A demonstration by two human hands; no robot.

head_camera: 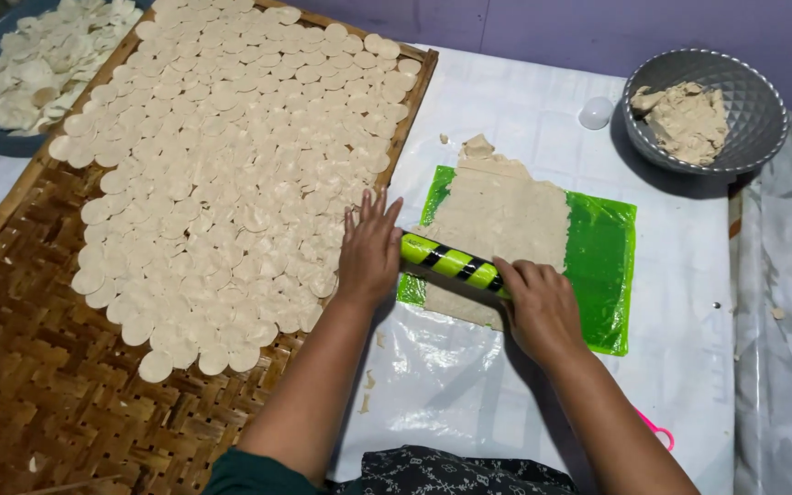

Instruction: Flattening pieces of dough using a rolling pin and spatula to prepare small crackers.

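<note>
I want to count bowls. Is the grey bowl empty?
No, the grey bowl holds a lump of beige dough.

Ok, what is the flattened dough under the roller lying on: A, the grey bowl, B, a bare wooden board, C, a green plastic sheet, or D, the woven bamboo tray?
C: the flattened dough lies on a green plastic sheet, with both hands pressing the yellow-green striped roller across it.

One rolling pin [452, 262], one green sheet [602, 257], one grey bowl [735, 87], two hands
</note>
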